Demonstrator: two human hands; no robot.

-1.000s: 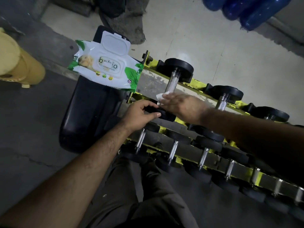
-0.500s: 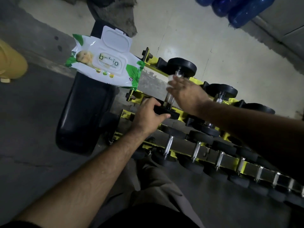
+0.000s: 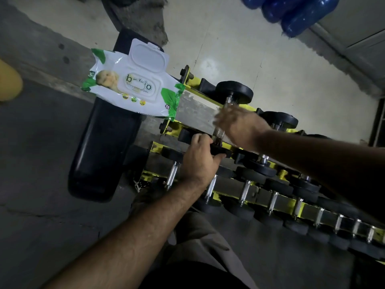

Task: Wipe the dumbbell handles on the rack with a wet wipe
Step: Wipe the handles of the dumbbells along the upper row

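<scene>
**First handle under way, most of the rack untouched**

While the left hand [image 3: 200, 161] grips the near black weight plate [image 3: 220, 151] of the first dumbbell on the upper shelf, fingers and thumb curled round its edge, the right hand [image 3: 241, 126] is over that dumbbell's knurled metal handle [image 3: 217, 134]. It is blurred with motion, so whether its fingers close on the handle or on a wipe cannot be told, and no wipe shows clearly under it. This dumbbell lies at the left end of the yellow rack [image 3: 193, 82], its far plate [image 3: 234, 92] resting toward the back rail.

The pack of wet wipes [image 3: 133, 88] sits with its lid flipped open, partly on the rack's end and partly on a black padded bench [image 3: 104, 147] beside it.

Judged from this, the job is at an early stage: only the first handle is being worked on. The neighbouring upper dumbbells [image 3: 279, 122] and the whole lower row of handles [image 3: 245, 190] stretching to the right look still to be done, though nothing shows whether any are already clean
</scene>
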